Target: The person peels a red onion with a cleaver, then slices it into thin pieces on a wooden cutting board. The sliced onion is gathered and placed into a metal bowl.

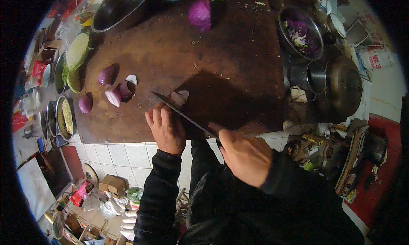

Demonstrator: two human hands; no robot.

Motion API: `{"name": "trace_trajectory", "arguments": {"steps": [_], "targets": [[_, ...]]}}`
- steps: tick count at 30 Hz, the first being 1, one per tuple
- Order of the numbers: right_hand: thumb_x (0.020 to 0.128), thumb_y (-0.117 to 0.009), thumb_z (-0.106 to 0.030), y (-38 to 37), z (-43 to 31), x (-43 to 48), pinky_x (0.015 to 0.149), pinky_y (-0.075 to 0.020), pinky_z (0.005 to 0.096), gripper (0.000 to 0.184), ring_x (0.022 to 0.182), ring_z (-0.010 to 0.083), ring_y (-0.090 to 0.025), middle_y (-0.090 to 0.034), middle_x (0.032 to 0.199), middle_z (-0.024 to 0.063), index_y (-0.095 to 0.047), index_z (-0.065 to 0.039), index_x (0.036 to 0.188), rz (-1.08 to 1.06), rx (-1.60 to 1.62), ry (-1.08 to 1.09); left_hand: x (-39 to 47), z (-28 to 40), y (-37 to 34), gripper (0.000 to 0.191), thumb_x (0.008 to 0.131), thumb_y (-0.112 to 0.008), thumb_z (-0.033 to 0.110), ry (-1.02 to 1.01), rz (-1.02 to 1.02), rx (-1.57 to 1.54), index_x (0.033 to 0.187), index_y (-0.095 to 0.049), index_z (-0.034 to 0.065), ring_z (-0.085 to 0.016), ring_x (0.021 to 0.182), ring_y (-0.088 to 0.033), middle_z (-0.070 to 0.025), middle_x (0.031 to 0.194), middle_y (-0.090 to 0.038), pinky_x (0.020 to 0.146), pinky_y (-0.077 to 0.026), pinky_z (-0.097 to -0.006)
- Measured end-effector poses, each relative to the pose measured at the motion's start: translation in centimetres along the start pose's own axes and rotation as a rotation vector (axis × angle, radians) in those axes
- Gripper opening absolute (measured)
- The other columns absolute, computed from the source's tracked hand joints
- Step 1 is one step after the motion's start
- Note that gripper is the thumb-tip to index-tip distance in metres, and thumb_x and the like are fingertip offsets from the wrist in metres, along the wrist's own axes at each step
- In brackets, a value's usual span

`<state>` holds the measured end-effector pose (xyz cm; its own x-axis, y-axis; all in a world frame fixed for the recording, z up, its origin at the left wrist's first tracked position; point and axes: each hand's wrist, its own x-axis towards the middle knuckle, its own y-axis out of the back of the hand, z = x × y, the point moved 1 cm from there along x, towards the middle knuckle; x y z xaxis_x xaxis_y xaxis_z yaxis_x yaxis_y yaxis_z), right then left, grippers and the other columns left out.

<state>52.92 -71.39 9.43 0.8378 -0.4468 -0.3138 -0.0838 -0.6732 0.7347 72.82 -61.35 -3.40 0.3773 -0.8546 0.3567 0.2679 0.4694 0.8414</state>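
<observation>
My right hand (246, 155) grips a knife (188, 115) by its handle, its blade slanting up and left over the wooden board (150, 56). Close to the blade's near side, my left hand (166, 126) rests with bent fingers; what lies under them is hidden. A pale cut onion piece (179, 98) shows just beyond the blade. To the left are a purple onion piece (108, 75), a cut onion wedge (113, 97), another purple piece (125, 89) and a small one (85, 103). A white scrap (131, 79) lies beside them.
Half a purple cabbage (200, 14) sits at the back. A metal bowl (300, 34) of shredded cabbage, a metal mug (308, 77) and a lidded pot (343, 86) stand right. At left are a pale green cut vegetable (77, 51) and a bowl of pale shreds (66, 118).
</observation>
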Motion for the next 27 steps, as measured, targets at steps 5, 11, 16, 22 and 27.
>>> {"name": "trace_trajectory", "arguments": {"steps": [5,11,16,22,27], "targets": [[0.096,-0.067,-0.013,2.1,-1.6,-1.1,0.059,-0.0532,0.0513,0.025,0.069,0.0411,-0.069,-0.068,0.089,0.0219,-0.054,0.0,0.113,-0.071,-0.036,-0.057,-0.2,0.2,-0.3,0.033,0.085,-0.06,-0.004,0.02,0.043,0.01,0.117,-0.058,-0.0004,-0.043,0.11,-0.052,-0.0218,0.123,-0.06,0.099,-0.042,-0.0534],[0.098,-0.055,-0.01,0.3,0.4,-0.3,0.064,-0.0568,0.0522,0.016,0.073,0.0431,-0.071,-0.069,0.09,0.0281,-0.054,0.001,0.11,-0.02,-0.004,0.003,0.2,0.3,0.0,0.035,0.083,-0.059,-0.005,0.02,0.035,-0.047,0.117,-0.059,0.0002,-0.043,0.109,-0.052,-0.0213,0.123,-0.06,0.099,-0.042,-0.0524],[0.098,-0.056,-0.01,0.9,-1.0,-0.6,0.065,-0.0553,0.052,0.014,0.071,0.0414,-0.07,-0.07,0.087,0.0261,-0.058,0.001,0.105,0.038,-0.012,-0.019,-0.3,0.3,-0.2,0.033,0.084,-0.061,-0.004,0.024,0.061,-0.023,0.117,-0.059,0.0012,-0.043,0.111,-0.053,-0.0205,0.122,-0.061,0.1,-0.043,-0.052],[0.093,-0.07,-0.011,-0.8,1.4,0.1,0.069,-0.0501,0.0503,0.026,0.076,0.0402,-0.065,-0.067,0.085,0.0203,-0.055,0.001,0.109,0.006,-0.071,0.012,-0.9,0.3,-0.6,0.034,0.084,-0.066,-0.002,0.076,0.128,-0.079,0.118,-0.061,0.0033,-0.042,0.113,-0.054,-0.0191,0.123,-0.061,0.1,-0.044,-0.0521],[0.099,-0.059,-0.012,0.0,0.7,0.4,0.067,-0.0539,0.0493,0.011,0.073,0.0394,-0.069,-0.07,0.081,0.0222,-0.059,0.0,0.101,0.057,-0.072,0.044,-1.3,0.2,-0.8,0.038,0.083,-0.069,0.0,0.063,0.161,-0.073,0.12,-0.062,0.0042,-0.041,0.114,-0.055,-0.0169,0.123,-0.061,0.101,-0.044,-0.0515]]}}
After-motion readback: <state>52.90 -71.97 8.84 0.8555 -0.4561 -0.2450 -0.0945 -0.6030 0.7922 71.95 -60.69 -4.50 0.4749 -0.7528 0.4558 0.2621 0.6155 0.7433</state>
